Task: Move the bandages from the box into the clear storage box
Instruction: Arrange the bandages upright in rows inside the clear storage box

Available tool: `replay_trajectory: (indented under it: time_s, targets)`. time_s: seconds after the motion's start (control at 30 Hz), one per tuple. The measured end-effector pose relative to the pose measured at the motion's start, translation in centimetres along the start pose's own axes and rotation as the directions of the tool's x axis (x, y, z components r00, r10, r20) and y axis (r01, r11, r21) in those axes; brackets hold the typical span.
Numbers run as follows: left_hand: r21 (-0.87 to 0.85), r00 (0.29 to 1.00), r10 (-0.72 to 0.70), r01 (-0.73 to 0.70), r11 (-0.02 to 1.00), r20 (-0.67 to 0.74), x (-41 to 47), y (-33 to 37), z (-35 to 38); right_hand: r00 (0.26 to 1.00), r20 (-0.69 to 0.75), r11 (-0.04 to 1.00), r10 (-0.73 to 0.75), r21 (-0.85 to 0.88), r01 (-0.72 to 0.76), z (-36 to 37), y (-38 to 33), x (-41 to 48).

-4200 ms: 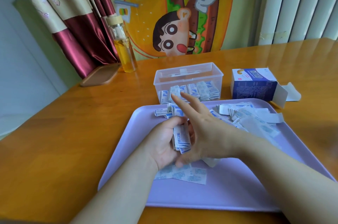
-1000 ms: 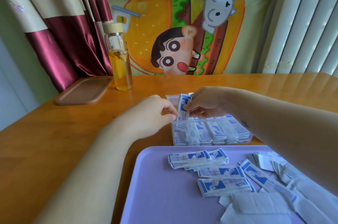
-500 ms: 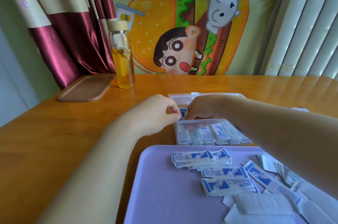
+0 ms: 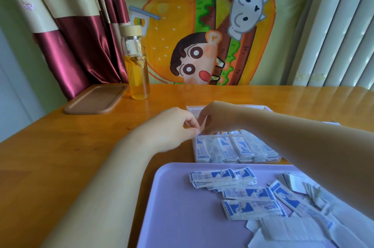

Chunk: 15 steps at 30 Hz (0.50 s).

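Note:
The clear storage box [image 4: 204, 109] stands just beyond the purple tray [image 4: 178, 211], with a row of blue-and-white bandages [image 4: 228, 149] upright behind its front wall. My right hand [image 4: 218, 119] reaches down into the box's left end, its fingers curled over a stack of bandages that is mostly hidden. My left hand [image 4: 172, 128] is at the box's near left corner, its thumb and forefinger pinching the end of that stack. Loose bandages [image 4: 222, 177] lie on the tray. My right forearm hides the bandage carton.
A glass bottle of yellow liquid [image 4: 136, 69] and a brown wooden tray [image 4: 96, 99] stand at the back left of the wooden table [image 4: 60, 146]. White backing papers [image 4: 291, 229] pile up at the tray's right. Curtains and a cartoon cloth hang behind.
Earlier my hands gathered a stack over the tray. They carried it to the box, held it above the rim and have lowered it inside, so the stack has dropped almost out of sight.

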State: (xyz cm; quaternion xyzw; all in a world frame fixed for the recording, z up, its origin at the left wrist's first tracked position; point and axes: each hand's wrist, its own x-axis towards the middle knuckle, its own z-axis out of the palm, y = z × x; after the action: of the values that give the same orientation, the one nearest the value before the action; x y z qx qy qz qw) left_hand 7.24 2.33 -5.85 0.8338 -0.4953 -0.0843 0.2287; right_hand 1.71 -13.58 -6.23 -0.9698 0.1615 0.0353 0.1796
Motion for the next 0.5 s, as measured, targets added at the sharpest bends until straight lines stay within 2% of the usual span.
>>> replay_trajectory:
  time_s: [0.13,0.27,0.37,0.5]
  targets:
    - [0.013,1.0,0.016,-0.016,1.0,-0.009,0.1,0.0,0.1,0.991,0.128,0.995,-0.031,-0.092,0.043,0.4,-0.4,0.3]
    - [0.02,1.0,0.029,-0.029,0.999,-0.009,0.2,-0.2,0.1,0.995,0.097,0.991,-0.006,-0.13,0.019,0.1,0.2,0.3]
    - [0.029,1.0,0.027,-0.027,0.999,0.003,0.4,-0.4,0.1,0.99,0.129,0.996,0.059,-0.067,-0.05,-0.3,0.9,-0.2]
    - [0.022,1.0,0.03,-0.03,0.999,0.0,0.4,-0.5,0.2,0.989,0.13,0.998,0.067,-0.004,-0.067,-0.4,1.3,-0.7]
